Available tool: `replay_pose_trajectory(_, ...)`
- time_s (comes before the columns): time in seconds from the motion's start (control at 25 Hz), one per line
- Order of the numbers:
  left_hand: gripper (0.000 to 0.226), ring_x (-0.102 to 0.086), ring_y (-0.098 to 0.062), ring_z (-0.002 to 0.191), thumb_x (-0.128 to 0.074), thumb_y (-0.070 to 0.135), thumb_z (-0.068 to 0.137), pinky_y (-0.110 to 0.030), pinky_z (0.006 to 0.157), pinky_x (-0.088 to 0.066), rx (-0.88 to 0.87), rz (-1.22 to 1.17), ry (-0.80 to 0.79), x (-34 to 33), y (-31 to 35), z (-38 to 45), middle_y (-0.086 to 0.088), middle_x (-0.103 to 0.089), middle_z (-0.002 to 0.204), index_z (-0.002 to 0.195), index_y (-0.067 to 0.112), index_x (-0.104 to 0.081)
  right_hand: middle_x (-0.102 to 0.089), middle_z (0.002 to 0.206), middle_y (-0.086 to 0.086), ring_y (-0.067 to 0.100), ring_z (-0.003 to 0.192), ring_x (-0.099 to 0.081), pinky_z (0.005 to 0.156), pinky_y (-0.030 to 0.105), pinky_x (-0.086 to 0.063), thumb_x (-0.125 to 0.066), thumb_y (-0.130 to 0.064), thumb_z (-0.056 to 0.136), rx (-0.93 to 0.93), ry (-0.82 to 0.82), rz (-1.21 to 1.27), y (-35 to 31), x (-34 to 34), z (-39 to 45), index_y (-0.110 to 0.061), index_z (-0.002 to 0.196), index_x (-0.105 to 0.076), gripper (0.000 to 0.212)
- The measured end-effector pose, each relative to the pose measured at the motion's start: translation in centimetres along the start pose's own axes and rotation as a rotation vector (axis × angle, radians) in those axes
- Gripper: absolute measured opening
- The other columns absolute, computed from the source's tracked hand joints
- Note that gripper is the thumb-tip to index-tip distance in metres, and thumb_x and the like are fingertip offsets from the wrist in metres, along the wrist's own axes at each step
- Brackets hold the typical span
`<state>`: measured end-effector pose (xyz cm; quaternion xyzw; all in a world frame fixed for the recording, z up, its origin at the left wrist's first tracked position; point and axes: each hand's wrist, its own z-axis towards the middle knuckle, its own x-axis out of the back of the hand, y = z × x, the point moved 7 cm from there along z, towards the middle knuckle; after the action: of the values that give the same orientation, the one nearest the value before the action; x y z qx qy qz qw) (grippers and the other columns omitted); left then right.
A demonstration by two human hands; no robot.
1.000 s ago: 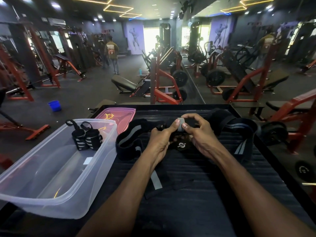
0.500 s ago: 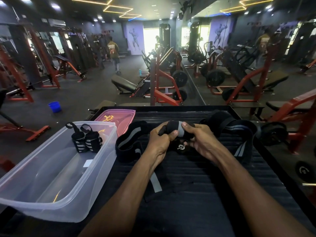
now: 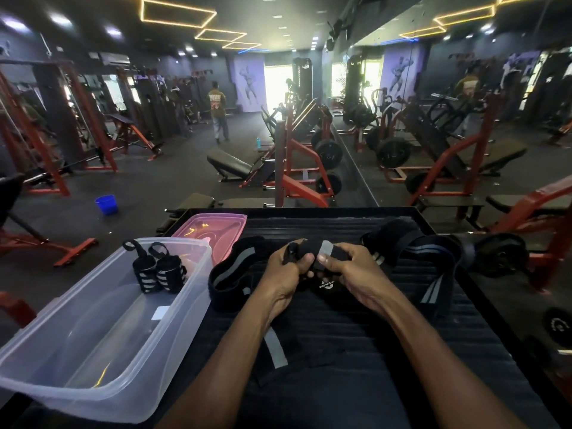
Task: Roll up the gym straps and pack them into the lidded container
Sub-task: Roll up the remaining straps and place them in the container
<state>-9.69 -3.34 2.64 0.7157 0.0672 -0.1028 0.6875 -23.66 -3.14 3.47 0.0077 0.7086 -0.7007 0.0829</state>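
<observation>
My left hand (image 3: 286, 269) and my right hand (image 3: 349, 270) together grip a partly rolled black strap with a grey stripe (image 3: 322, 250) above the black table (image 3: 356, 382). Its loose tail (image 3: 275, 348) runs back toward me across the table. Two rolled striped straps (image 3: 159, 272) stand inside the clear plastic container (image 3: 62, 373) on the left. Its pink lid (image 3: 213, 230) lies behind the container. More loose black straps lie to the left (image 3: 229, 274) and to the right (image 3: 433, 261) of my hands.
The table has a raised black rim (image 3: 309, 210) at its far edge. Beyond it stand red gym machines and benches (image 3: 297, 168), a blue bucket (image 3: 106, 204) on the floor, and a person (image 3: 219, 113) far back. A mirror wall (image 3: 448, 119) fills the right.
Both hands have turned the strap and wound it further; the roll between them has grown thicker and sits a little lower. The far person has walked right.
</observation>
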Motion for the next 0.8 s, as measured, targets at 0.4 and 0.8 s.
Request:
replay_pose_trajectory(0.4, 0.053, -0.068, -0.014, 0.105, -0.051, -0.024, 0.082, -0.024, 0.083, -0.056, -0.086, 0.367, -0.129, 0.2, 2.5, -1.3, -0.005, -0.072, 0.113, 0.115, 0.012, -0.071, -0.067, 0.105, -0.002, 0.016, 0.094, -0.066, 0.081, 0.037, -0.056, -0.079, -0.054, 0.074, 0.04, -0.078, -0.716, -0.6, -0.3, -0.4, -0.025, 0.109, -0.057, 0.049)
replay_pose_trajectory(0.8, 0.029, -0.067, -0.015, 0.095, -0.054, -0.003, 0.091, -0.029, 0.091, -0.053, -0.208, 0.622, 0.44, 5.4, 7.8, 0.1, -0.001, -0.073, 0.103, 0.108, 0.015, -0.069, -0.068, 0.084, -0.004, 0.015, 0.08, -0.063, 0.065, 0.03, -0.047, -0.064, -0.043, 0.094, 0.08, 0.161, -0.456, -1.4, 1.2, 0.0, -0.017, 0.093, -0.059, 0.026)
